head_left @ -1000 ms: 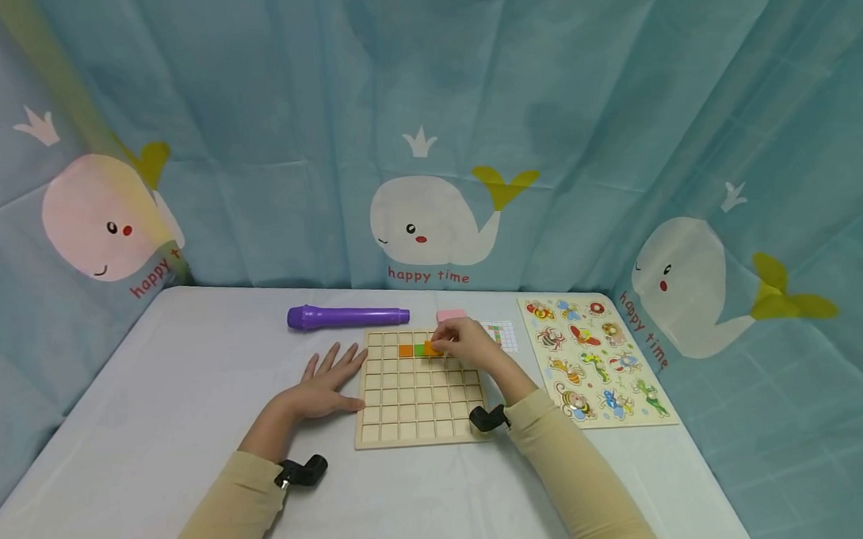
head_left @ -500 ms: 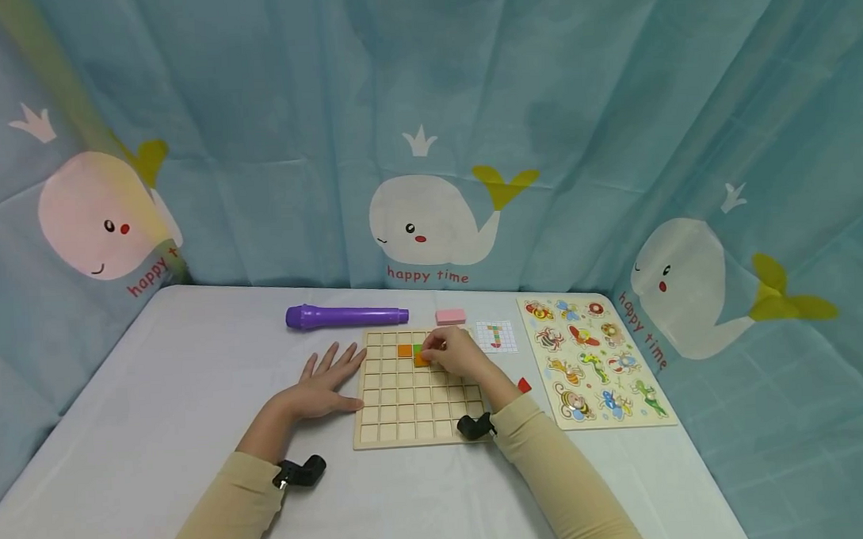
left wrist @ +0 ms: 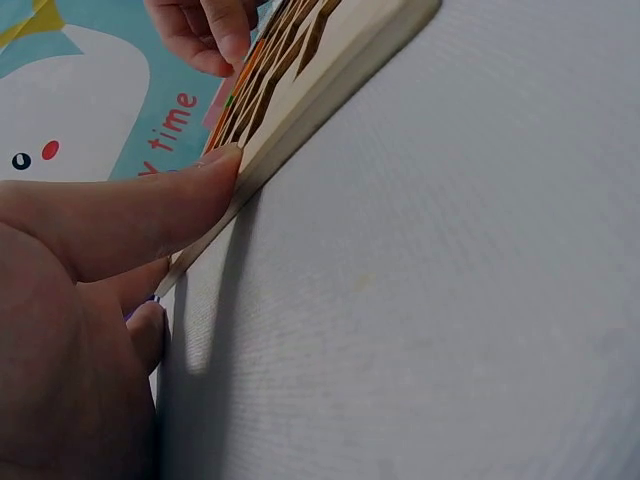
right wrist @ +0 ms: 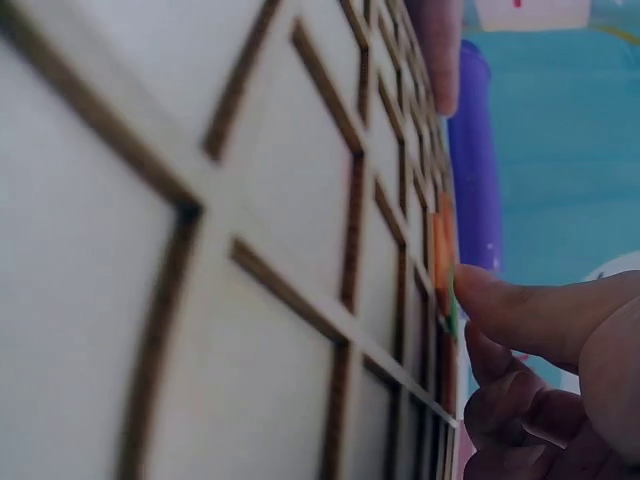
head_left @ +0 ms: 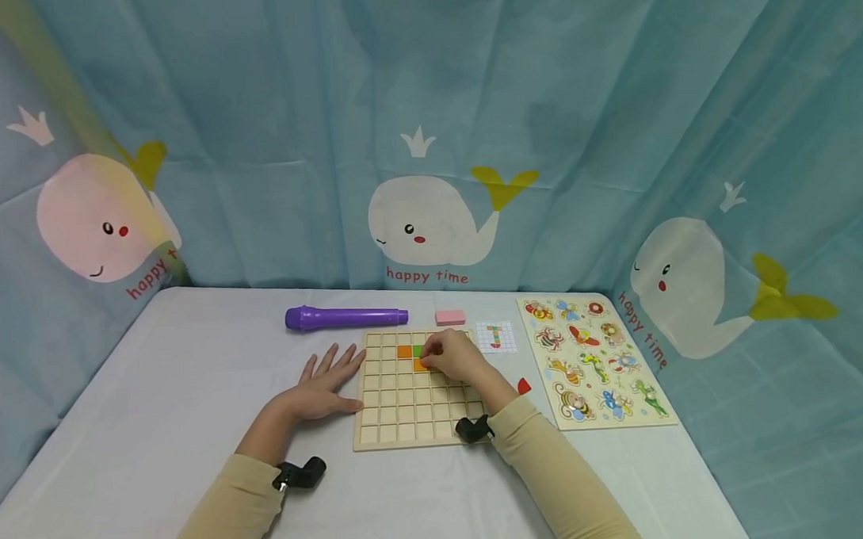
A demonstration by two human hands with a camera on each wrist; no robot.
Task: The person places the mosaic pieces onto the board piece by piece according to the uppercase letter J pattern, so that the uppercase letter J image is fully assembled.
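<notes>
A wooden grid board [head_left: 406, 413] lies on the white table. In its upper rows sit an orange square tile [head_left: 403, 351] and a green tile [head_left: 417, 351], side by side. My right hand [head_left: 456, 354] has thumb and fingertips on a second orange tile [head_left: 420, 365] at the cell just below the green one; the fingers cover part of it. In the right wrist view, the thumb [right wrist: 520, 310] is right at the coloured tiles. My left hand [head_left: 321, 391] lies with fingers spread at the board's left side, its thumb [left wrist: 150, 215] touching the board's edge.
Behind the board lie a purple toy microphone [head_left: 347, 318] and a pink block [head_left: 451, 317]. To the right are a pattern card [head_left: 496, 338], a red wedge-shaped piece [head_left: 524, 387] and an insect picture puzzle [head_left: 595, 359]. A whale-print curtain [head_left: 277, 148] hangs behind the table.
My right hand has moved left and slightly nearer with the second orange tile, from right of the green tile to the cell below it. The red piece came into view. The left hand stays put.
</notes>
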